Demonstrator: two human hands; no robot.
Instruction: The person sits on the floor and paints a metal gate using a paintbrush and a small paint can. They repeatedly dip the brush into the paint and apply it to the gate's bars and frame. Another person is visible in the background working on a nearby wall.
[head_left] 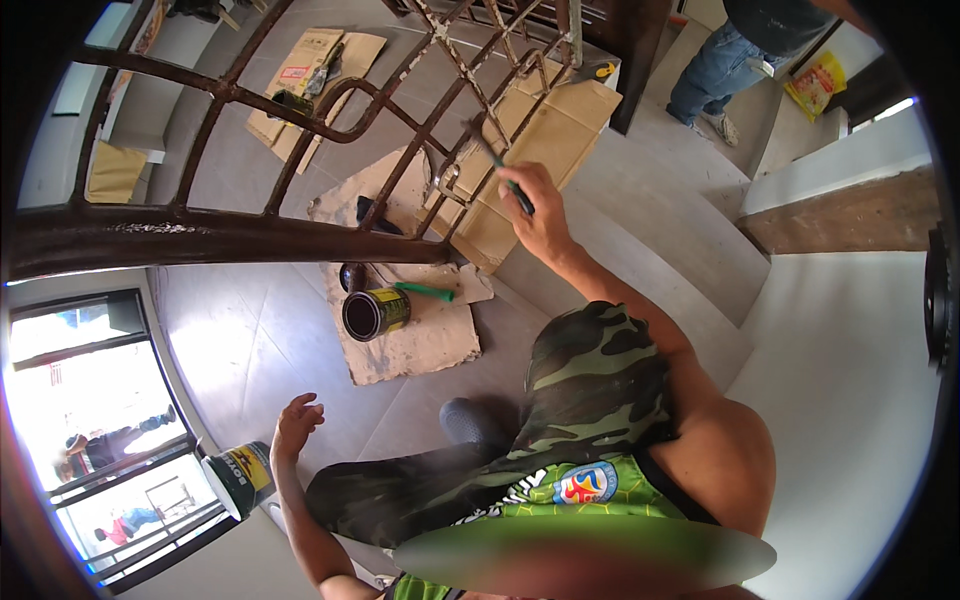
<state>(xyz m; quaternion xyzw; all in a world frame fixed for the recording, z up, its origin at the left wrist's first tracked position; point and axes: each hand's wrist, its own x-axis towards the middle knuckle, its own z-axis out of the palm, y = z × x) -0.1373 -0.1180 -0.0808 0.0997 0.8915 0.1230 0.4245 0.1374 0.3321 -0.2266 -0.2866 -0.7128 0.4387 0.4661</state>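
Note:
My right hand (541,212) is wrapped round the dark handle of a paintbrush (490,152). The brush's brown-stained head is raised beside the bars of a metal grille (400,130). Glossy dark brown covers much of this grille, while bars toward its upper right look chipped, with whitish and rusty patches. Out to the left, my left hand (297,425) is open and holds nothing, its fingers loosely bent. Below the grille, an open paint can (378,313) with dark insides lies or leans on cardboard (410,350). A green-handled tool (425,291) lies beside it; its head is partly hidden.
Flattened cardboard (545,130) lies under the grille's right part, bearing a yellow-and-black tool (598,71). More cardboard (290,130) lies beyond the bars. A dark green bucket (240,478) stands near my left arm. At the upper right, a person in jeans (715,70) stands by steps (670,210).

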